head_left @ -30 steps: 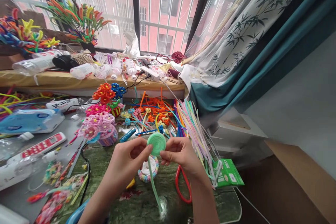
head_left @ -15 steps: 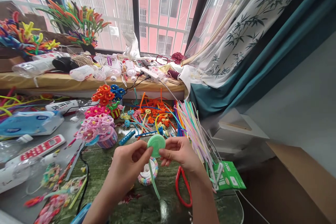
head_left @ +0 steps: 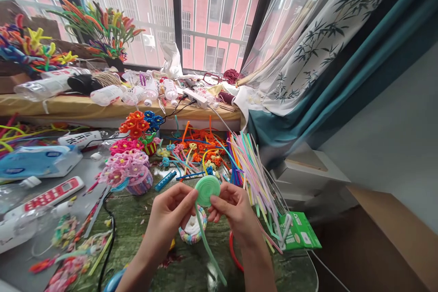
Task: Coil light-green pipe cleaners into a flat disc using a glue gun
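Between both hands is a flat coil of green pipe cleaner (head_left: 208,190), wound into a disc, its loose tail hanging down toward the table. My left hand (head_left: 178,205) pinches the disc's left edge where the tail leaves it. On the opposite edge, my right hand (head_left: 232,203) grips it between thumb and fingers. Below and behind the disc sits a small round pastel-beaded-looking cup (head_left: 190,236) with white inside, partly covered by the tail and my left fingers. A red loop (head_left: 235,253) lies by my right wrist, mostly hidden.
A bundle of pastel pipe cleaners (head_left: 258,173) and a green packet (head_left: 299,230) lie on the right. Pink pipe-cleaner flowers (head_left: 126,166) stand at the left, with a blue tube-like object (head_left: 165,180) beside them. Plastic bottles and a tissue pack (head_left: 37,160) crowd the far left.
The green disc has shifted slightly right and turned, and its tail now hangs longer and further right. My right hand has moved a little, covering more of the red loop.
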A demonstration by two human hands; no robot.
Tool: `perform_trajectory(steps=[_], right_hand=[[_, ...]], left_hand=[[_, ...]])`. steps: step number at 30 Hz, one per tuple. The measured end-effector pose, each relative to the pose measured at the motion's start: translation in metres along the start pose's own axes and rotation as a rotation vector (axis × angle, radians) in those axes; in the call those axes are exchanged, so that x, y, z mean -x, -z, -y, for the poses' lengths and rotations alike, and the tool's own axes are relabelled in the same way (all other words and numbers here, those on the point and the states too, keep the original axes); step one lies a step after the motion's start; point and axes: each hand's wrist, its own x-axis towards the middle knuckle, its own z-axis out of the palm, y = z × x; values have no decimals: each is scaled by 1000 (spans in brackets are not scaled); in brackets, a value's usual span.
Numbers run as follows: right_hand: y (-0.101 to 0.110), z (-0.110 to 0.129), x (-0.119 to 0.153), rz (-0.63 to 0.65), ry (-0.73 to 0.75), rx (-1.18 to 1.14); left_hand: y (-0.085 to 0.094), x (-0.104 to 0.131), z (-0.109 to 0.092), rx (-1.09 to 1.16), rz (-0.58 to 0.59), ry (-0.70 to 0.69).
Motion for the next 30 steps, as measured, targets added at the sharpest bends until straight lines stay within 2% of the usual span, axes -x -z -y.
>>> perform_trajectory(steps=[3,8,14,22,30], right_hand=[[-3,0,1,-30,30,-23],[-7,3,2,-54,50,-50],[-13,-4,4,-73,5,-104],[-21,-9,4,-104,31,-137],[-25,-11,2,-131,36,-155]], left_hand=[[-2,7,2,-12,-9,-8],[2,11,7,-39,80,-31],[2,11,12,156,6,-1],[-3,11,14,193,20,11],[-5,7,15,272,-23,15]])
